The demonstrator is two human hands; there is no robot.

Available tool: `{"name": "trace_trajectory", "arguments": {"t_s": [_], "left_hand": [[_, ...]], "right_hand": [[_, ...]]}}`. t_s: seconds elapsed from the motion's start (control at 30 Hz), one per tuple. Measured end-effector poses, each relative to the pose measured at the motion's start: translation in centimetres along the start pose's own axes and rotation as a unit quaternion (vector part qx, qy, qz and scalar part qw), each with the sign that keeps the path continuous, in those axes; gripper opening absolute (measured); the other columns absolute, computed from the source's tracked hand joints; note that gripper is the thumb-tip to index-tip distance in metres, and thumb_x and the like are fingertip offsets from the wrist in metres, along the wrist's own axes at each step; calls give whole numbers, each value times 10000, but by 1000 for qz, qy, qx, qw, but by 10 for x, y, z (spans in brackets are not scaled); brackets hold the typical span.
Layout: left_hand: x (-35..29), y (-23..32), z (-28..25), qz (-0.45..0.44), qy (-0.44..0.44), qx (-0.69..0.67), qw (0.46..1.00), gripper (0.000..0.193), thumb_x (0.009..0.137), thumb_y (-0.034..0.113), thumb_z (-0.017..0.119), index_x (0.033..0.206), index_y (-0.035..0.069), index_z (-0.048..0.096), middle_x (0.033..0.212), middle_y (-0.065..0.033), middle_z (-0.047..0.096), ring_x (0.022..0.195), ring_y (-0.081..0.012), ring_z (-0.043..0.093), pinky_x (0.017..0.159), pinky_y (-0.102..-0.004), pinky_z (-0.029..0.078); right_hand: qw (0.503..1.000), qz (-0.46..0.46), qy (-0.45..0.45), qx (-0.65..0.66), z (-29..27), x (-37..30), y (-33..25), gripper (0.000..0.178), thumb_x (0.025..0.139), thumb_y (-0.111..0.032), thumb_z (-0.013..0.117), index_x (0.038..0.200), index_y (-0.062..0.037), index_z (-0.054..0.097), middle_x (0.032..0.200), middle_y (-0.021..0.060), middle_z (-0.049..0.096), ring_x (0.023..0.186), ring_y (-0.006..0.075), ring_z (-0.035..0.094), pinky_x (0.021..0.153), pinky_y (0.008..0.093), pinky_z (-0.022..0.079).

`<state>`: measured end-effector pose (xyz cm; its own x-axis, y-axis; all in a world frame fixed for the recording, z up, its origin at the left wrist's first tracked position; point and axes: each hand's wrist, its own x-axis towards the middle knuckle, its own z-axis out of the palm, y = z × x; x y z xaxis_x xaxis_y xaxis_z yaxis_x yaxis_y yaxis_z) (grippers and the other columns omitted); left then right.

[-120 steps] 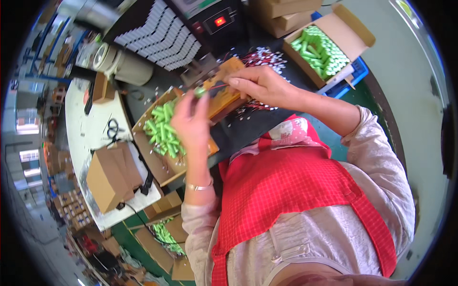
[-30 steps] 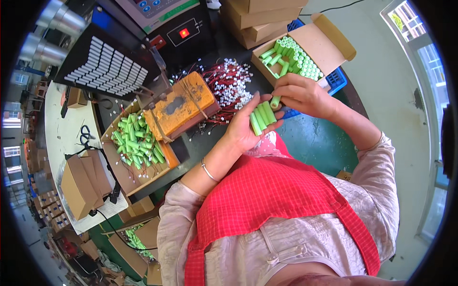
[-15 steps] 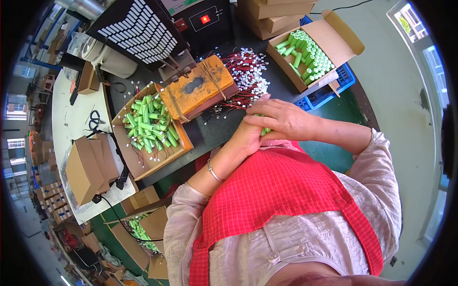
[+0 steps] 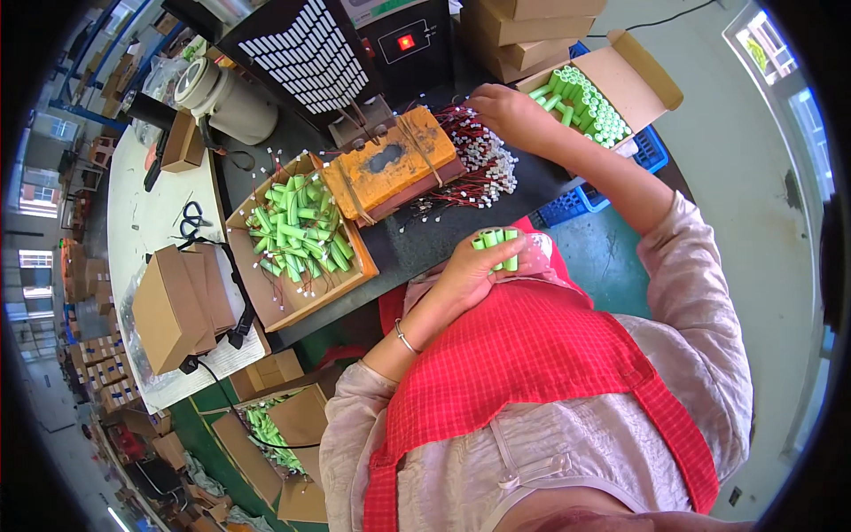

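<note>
My left hand (image 4: 479,268) is held close in front of the red apron, closed around a bunch of several green cylindrical battery cells (image 4: 498,239) whose ends point up. Over the far part of a pile of red and black wires with white connectors (image 4: 492,168), my right hand (image 4: 507,111) reaches out with its fingers curled together. The fingertips are at the wires; what they pinch, if anything, is too small to make out. Beside the pile, an orange block (image 4: 390,164) bound with bands lies in front of a black machine with a slotted panel (image 4: 306,58).
An open carton (image 4: 643,75) of upright green cells stands at the right on a blue crate (image 4: 572,206). Left of the block, a tilted carton (image 4: 292,306) holds wired green cells. Scissors (image 4: 191,219), folded cardboard (image 4: 168,310) and a grey-white jar (image 4: 235,106) are farther left.
My right hand has left my left hand and moved away to the far side of the wire pile. The green cells in my left hand are now uncovered. The view has shifted slightly.
</note>
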<state>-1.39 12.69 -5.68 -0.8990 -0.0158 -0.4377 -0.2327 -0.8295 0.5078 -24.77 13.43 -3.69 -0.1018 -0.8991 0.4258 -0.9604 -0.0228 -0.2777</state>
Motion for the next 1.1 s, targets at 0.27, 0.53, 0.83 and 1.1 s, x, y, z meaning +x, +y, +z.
{"name": "trace_trajectory", "arguments": {"t_s": [0.27,0.53,0.83,1.1], "left_hand": [[-16,24,-8,53,74,89,992,243,763,52,655,974,10,544,857,-92,612,777,-173,614,676,-284,526],[-32,72,3,231,112,99,961,199,782,51,616,965,11,548,954,-109,606,856,-191,604,688,-295,525],[-35,90,6,330,150,21,932,302,757,43,655,1036,27,540,1059,-94,595,824,-160,611,614,-242,514],[-33,84,6,335,178,30,925,290,754,31,654,1022,30,545,954,-68,613,815,-163,617,611,-253,519]], "right_hand": [[973,14,-128,-191,-13,12,5,132,730,-141,526,685,-41,601,757,116,585,722,284,589,644,371,490],[943,270,18,194,-69,-17,-29,165,802,-140,583,845,10,637,686,77,616,629,138,576,602,266,460],[897,242,10,369,-40,-46,-94,187,816,-154,607,806,32,617,709,46,597,676,85,547,604,233,445],[972,215,62,71,-41,-22,-52,85,725,-75,600,762,1,607,682,139,584,614,275,580,565,322,455]]}}
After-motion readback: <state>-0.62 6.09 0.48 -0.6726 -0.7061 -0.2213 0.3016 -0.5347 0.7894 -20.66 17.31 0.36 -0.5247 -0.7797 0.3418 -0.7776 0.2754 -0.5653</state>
